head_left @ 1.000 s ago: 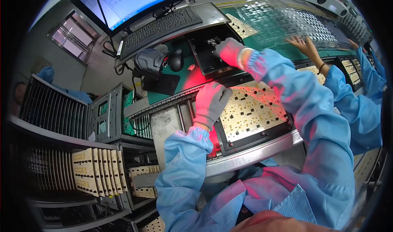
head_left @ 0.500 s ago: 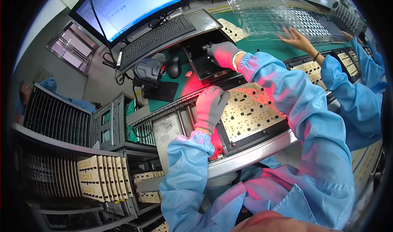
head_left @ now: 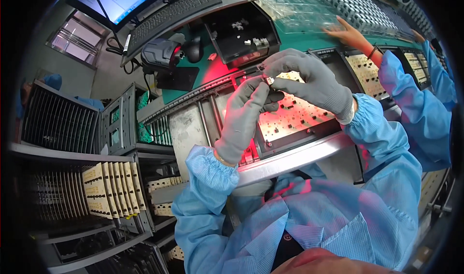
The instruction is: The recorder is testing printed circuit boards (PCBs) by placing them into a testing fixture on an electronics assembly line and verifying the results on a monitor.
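Note:
Over the circuit board (head_left: 295,115), my gloved hands meet around a small white block-shaped part (head_left: 269,80). My right hand (head_left: 321,83) pinches it between thumb and forefinger. The fingers of my left hand (head_left: 239,117) are closed at the part's other side, touching it. Glove fingers hide much of the part, so its exact kind does not show. The cream board, dotted with small black components, lies in a dark frame under red light. Behind my hands stands a black bin (head_left: 256,55) with several loose white pieces (head_left: 261,43) inside.
A scanner (head_left: 159,51), a mouse (head_left: 194,49) and a keyboard (head_left: 174,15) sit at the back left. Racks of upright boards (head_left: 108,189) stand left. At the right, a co-worker's bare hand (head_left: 353,36) is by a clear plastic tray (head_left: 290,10).
My right hand has come back from the black bin to above the board with a small white part. My left hand has lifted off the frame's edge to meet it. The co-worker's clear tray has been lowered.

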